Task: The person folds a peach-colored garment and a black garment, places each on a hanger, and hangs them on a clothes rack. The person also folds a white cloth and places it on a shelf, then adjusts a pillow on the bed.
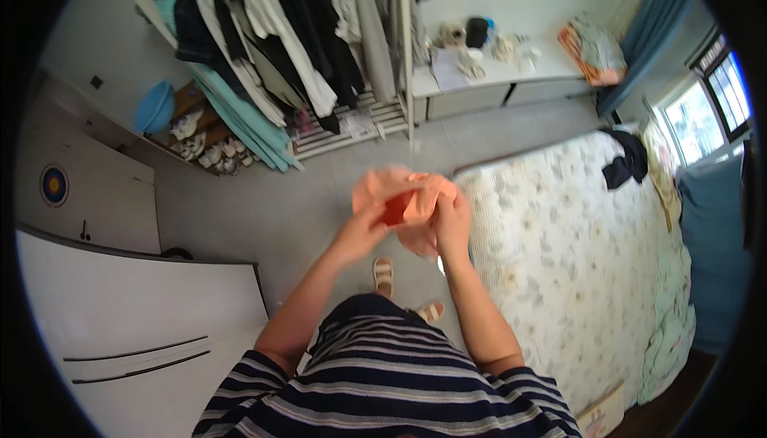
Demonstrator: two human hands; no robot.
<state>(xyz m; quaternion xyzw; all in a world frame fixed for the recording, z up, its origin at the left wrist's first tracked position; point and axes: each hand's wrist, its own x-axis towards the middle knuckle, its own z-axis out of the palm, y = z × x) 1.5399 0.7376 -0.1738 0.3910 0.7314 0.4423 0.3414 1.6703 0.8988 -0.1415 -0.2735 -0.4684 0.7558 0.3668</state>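
A piece of orange fabric (389, 186), partly blurred, is held up in front of my body above the tiled floor. Its mouth or a fold gapes between the hands, showing a darker red-orange inside. My left hand (364, 229) grips the lower left edge of this opening. On the other side, my right hand (453, 219) clutches a bunched part of the same cloth. Some fabric hangs below and left of the right hand. I cannot tell what kind of article it is.
A bed (557, 246) with a floral cover stands at right, bearing a dark garment (629, 156). Ahead is a clothes rack (408, 78) beside a low white cabinet (467, 105). A shoe shelf (204, 123) and a blue basin (156, 107) are far left; a white cabinet with black handles (150, 300) is near left.
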